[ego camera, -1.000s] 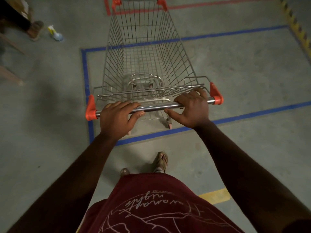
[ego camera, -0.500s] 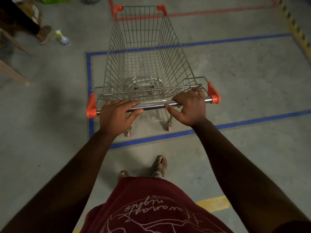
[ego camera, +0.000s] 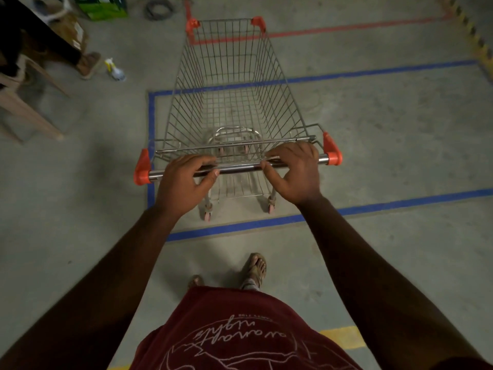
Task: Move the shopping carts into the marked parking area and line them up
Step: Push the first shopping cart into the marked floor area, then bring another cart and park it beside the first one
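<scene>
shopping cart (ego camera: 230, 116) points away, long axis crossing the blue outline (ego camera: 240, 226).

Dim, soft shadows on the floor (ego camera: 80, 209), wide-angle bending at edges.

Shopping cart (ego camera: 232, 102): silver wire grid, orange-red caps (ego camera: 142, 168) at its corners, chrome handle bar (ego camera: 237, 169). Floor (ego camera: 386, 142) around the cart: dull grey concrete. Blue tape (ego camera: 234, 227) outline beneath and behind the cart; red tape (ego camera: 333, 29) line at its front end; yellow-and-black hazard stripe (ego camera: 477, 46) far to its right; green box (ego camera: 104, 8) beyond its front left. My shirt (ego camera: 240, 329), behind the cart: maroon, white line print.
</scene>
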